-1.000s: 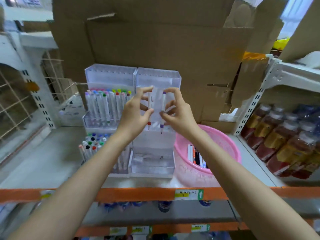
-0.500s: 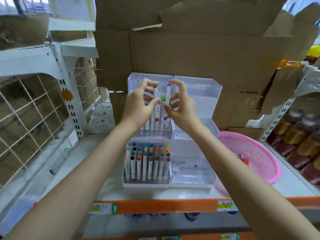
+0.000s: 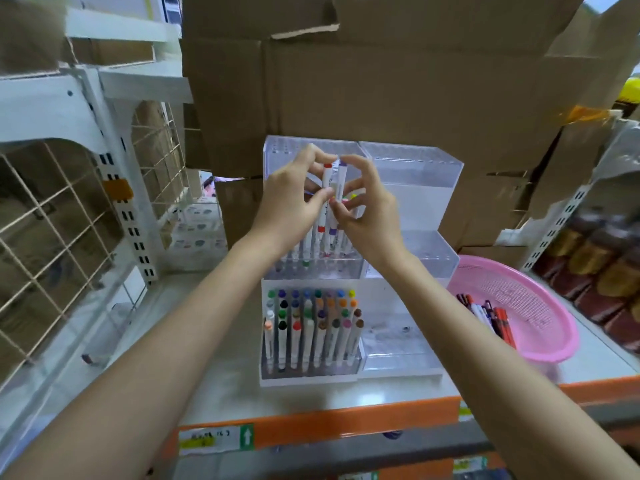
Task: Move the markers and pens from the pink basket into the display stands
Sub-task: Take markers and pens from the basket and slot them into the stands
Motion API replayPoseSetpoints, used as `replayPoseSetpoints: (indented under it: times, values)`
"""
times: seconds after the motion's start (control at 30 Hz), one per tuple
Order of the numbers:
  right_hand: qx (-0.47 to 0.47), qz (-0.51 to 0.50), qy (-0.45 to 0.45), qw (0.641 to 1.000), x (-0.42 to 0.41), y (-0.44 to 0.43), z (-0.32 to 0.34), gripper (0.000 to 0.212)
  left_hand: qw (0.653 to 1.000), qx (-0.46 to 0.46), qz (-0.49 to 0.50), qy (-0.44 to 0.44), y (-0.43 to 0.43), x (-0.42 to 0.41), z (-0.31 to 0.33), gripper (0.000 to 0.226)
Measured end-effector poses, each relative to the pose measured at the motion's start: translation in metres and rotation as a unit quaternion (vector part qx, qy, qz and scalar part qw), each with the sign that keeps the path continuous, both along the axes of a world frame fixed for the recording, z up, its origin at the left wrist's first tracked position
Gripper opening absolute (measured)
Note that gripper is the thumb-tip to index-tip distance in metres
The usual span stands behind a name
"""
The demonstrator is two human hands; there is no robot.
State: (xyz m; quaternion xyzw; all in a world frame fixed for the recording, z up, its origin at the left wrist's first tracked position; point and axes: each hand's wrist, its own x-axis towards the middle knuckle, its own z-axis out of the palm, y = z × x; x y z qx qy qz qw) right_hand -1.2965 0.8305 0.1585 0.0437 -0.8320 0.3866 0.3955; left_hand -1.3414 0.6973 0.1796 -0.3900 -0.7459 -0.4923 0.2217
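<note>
Met the orange shelf lip (image 3: 311,422) first, running across the front. Found bare grey shelf board (image 3: 221,382) behind it on the near left, open up to the wire grid rack (image 3: 55,244) that closed off that side, well apart from the stands.

Saw the left display stand (image 3: 311,377) set back from the lip, its bottom tier packed with upright markers (image 3: 311,327), caps up. Noted the right display stand (image 3: 412,181) touching it on the right, clear and stepped the same way. Found the pink basket (image 3: 526,296) just beside that stand at the shelf's right, with pens (image 3: 491,315) lying inside, and blurred bottles (image 3: 599,271) beyond it.

Caught the left hand (image 3: 287,206) above the left stand's middle tier, thumb and fingers pinching a red-capped marker (image 3: 326,178). Caught the right hand (image 3: 370,216) just beside it, fingers curled, pinching a purple-capped marker (image 3: 341,183). Held both upright and side by side between the two hands, caps up at the fingertips, lower ends down among the markers standing in that tier.

Found cardboard boxes (image 3: 398,91) close behind both stands, walling off the back.
</note>
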Motion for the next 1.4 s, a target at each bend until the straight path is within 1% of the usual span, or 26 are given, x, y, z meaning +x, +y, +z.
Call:
replayPoseSetpoints:
  times: [0.23, 0.47, 0.67, 0.87, 1.1, 1.3, 1.4]
  values:
    - [0.001, -0.008, 0.002, 1.000, -0.002, 0.002, -0.007, 0.049, 1.000, -0.018, -0.015, -0.013, -0.003, -0.009, -0.007, 0.031]
    - [0.006, -0.011, -0.002, 1.000, -0.003, 0.003, -0.007, 0.049, 0.998, -0.044, -0.006, 0.034, -0.003, -0.009, -0.012, 0.032]
    - [0.012, -0.015, -0.004, 1.000, -0.003, 0.002, -0.010, 0.049, 0.997, -0.047, 0.020, 0.049, 0.000, -0.008, -0.017, 0.034]
    - [0.019, -0.021, 0.003, 1.000, -0.004, 0.002, -0.012, 0.048, 0.998, -0.056, 0.026, 0.030, -0.002, -0.008, -0.011, 0.031]
    - [0.013, -0.017, 0.008, 1.000, -0.004, 0.002, -0.013, 0.049, 0.997, -0.070, 0.006, 0.014, -0.001, -0.010, -0.011, 0.027]
    - [0.031, -0.017, 0.001, 0.999, -0.004, 0.003, -0.015, 0.051, 0.994, -0.094, 0.011, 0.061, 0.000, -0.007, -0.018, 0.024]
    - [0.040, -0.024, -0.001, 0.999, -0.005, 0.004, -0.016, 0.052, 0.981, -0.133, 0.043, 0.138, -0.001, -0.012, -0.021, 0.025]
